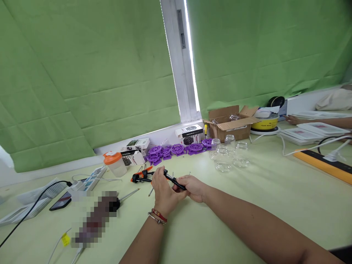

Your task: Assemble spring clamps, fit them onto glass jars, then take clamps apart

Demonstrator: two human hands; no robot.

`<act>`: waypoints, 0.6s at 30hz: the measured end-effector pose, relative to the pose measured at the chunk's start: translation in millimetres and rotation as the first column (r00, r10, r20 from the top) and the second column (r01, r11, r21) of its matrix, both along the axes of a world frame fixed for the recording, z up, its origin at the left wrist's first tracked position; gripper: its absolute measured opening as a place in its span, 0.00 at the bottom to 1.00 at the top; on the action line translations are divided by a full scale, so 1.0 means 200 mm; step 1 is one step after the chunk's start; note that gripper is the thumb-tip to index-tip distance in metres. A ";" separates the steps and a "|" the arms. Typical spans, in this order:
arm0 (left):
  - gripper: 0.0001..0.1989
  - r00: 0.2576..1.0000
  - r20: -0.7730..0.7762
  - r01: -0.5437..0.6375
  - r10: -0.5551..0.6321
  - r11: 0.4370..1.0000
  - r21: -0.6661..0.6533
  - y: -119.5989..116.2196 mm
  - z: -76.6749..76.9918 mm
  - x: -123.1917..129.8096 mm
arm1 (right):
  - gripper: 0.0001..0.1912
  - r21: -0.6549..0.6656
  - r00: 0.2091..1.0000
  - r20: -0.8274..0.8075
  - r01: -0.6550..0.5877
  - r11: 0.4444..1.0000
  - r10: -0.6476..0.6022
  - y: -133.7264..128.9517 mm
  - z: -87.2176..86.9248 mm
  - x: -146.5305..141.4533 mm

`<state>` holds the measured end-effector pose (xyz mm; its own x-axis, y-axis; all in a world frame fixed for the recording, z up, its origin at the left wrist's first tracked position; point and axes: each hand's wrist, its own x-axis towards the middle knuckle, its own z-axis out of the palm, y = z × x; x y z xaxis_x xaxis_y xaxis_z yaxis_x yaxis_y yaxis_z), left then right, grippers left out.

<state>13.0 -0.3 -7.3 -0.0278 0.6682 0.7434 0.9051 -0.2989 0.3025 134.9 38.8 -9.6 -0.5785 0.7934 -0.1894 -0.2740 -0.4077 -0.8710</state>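
Note:
My left hand (165, 191) and my right hand (193, 187) meet above the table, both closed on one slim black rod-like piece (173, 180). Its far end shows a thicker black head by my left fingertips; my right fingers pinch the near end. Part of it is hidden by my fingers, and its exact kind cannot be made out. Just beyond my left hand lie several black-and-orange parts (141, 177). A thin metal shaft (129, 194) with a dark end rests on the table to the left.
Purple round plastic parts (177, 149) line the back beside small product boxes (191, 135). Clear glass cups (223, 158) stand before an open cardboard box (233, 126). At left are an orange-lidded cup (114, 164), power strip (95, 178) and phone (61, 200). Another person's hand (293, 120) is far right.

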 end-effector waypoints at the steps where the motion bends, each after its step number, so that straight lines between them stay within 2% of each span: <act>1: 0.48 1.000 -0.001 0.000 0.000 1.000 -0.002 0.00 0.00 0.00 | 0.11 0.046 1.000 0.005 -0.023 0.999 0.023 0.00 0.00 0.01; 4: 0.47 1.000 0.011 -0.004 0.004 1.000 0.007 0.00 0.00 -0.02 | 0.12 0.200 0.999 0.036 -0.046 0.979 0.039 -0.01 0.02 0.01; 8: 0.46 1.000 0.003 -0.012 0.012 1.000 0.002 0.00 0.00 -0.02 | 0.10 0.345 0.979 0.180 0.032 0.938 -0.100 -0.04 0.05 0.00; 11: 0.46 1.000 -0.008 -0.012 0.012 1.000 0.010 0.00 0.00 -0.01 | 0.12 0.347 0.965 0.226 0.048 0.937 -0.133 -0.04 0.05 -0.01; 18: 0.45 0.999 -0.038 -0.018 0.018 1.000 -0.001 0.00 -0.01 0.00 | 0.14 0.302 0.975 0.206 0.021 0.953 -0.087 -0.02 0.01 0.00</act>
